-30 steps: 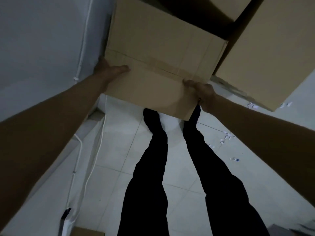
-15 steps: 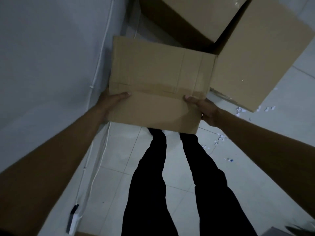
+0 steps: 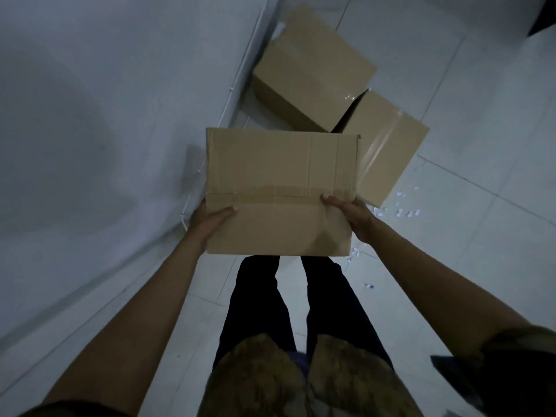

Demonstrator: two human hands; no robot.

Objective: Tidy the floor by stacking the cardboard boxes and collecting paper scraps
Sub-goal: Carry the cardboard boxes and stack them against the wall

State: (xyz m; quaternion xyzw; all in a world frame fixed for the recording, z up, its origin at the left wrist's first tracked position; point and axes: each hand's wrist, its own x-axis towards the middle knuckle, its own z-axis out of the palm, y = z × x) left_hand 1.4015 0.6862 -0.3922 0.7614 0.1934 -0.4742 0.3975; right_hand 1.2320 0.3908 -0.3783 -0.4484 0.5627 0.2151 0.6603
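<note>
Directly below, dark trouser legs [image 3: 255,299] stand on a pale tiled floor [image 3: 469,242], with a white wall [image 3: 105,130] running along its left edge and a thin white cable [image 3: 240,70] following the base of that wall. Small paper scraps [image 3: 403,210] lie scattered on the tiles to the right of the legs. Held above the floor in front of the person is a plain brown cardboard box [image 3: 279,188], its flaps closed and taped along the seam. The left hand [image 3: 207,219] grips its near left edge, thumb on top and the fingers hidden underneath; the right hand [image 3: 349,215] grips the near right edge, thumb laid over the top. Farther along, by the wall, two more boxes rest on the floor touching each other: a taped box [image 3: 388,149] nearer, and a far box [image 3: 313,70] beyond it
</note>
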